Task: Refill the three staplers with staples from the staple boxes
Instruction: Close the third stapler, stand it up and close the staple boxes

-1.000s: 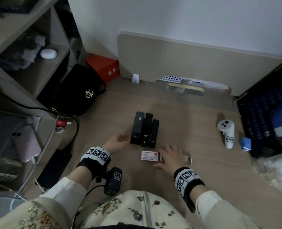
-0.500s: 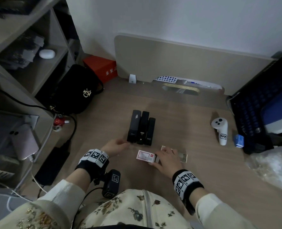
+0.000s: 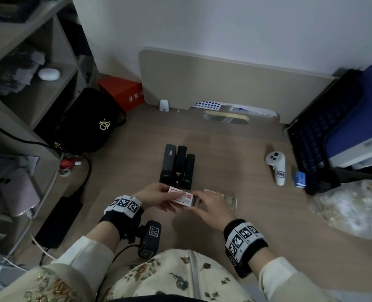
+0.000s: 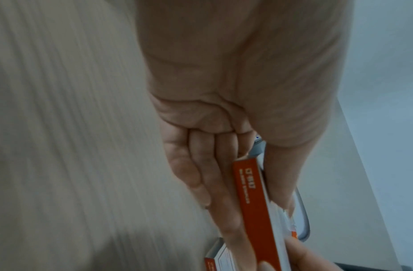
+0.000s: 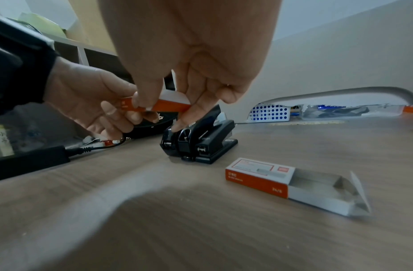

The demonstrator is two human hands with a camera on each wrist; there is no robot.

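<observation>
Three black staplers (image 3: 177, 166) stand side by side mid-desk, also visible in the right wrist view (image 5: 198, 144). Just in front of them both hands hold one white and orange staple box (image 3: 181, 198) above the desk. My left hand (image 3: 159, 196) grips its left end, thumb on top and fingers underneath (image 4: 215, 183). My right hand (image 3: 204, 203) pinches the box's (image 5: 154, 107) right end between thumb and fingers. A second staple box (image 5: 293, 181) lies on the desk to the right, its tray pulled out; in the head view my right hand partly hides it (image 3: 226, 199).
A white controller (image 3: 276, 166) and a small blue box (image 3: 300, 179) lie at the right, beside a black crate (image 3: 311, 138) and a plastic bag (image 3: 350, 210). A black handbag (image 3: 89, 123), a power adapter (image 3: 58, 221) and shelves stand at the left.
The staple box lay on the desk under my right hand. It is now lifted, and my left hand has come from beside the staplers to take its left end.
</observation>
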